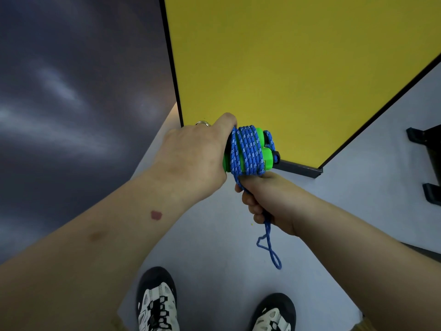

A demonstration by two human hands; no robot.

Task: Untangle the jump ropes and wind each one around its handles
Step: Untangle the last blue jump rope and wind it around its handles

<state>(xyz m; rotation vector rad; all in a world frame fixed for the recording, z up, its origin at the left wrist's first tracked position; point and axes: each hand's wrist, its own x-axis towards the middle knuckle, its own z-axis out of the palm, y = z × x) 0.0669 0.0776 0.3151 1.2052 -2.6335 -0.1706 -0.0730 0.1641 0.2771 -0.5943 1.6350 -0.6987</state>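
A blue jump rope (pixel 248 151) is coiled in several turns round a pair of bright green handles (pixel 267 157) held side by side. My left hand (pixel 193 154) grips the near end of the handles; a ring shows on one finger. Just below the bundle, my right hand (pixel 265 201) grips the loose part of the rope. A short blue loop (pixel 270 247) of that rope hangs from under the fist. The near ends of the handles are hidden inside my left hand.
A yellow table top (pixel 298 68) with a dark edge fills the upper right. Pale floor (pixel 210 235) lies under my hands, and my two shoes (pixel 157 302) stand at the bottom. Dark furniture feet (pixel 427 163) sit at the right edge.
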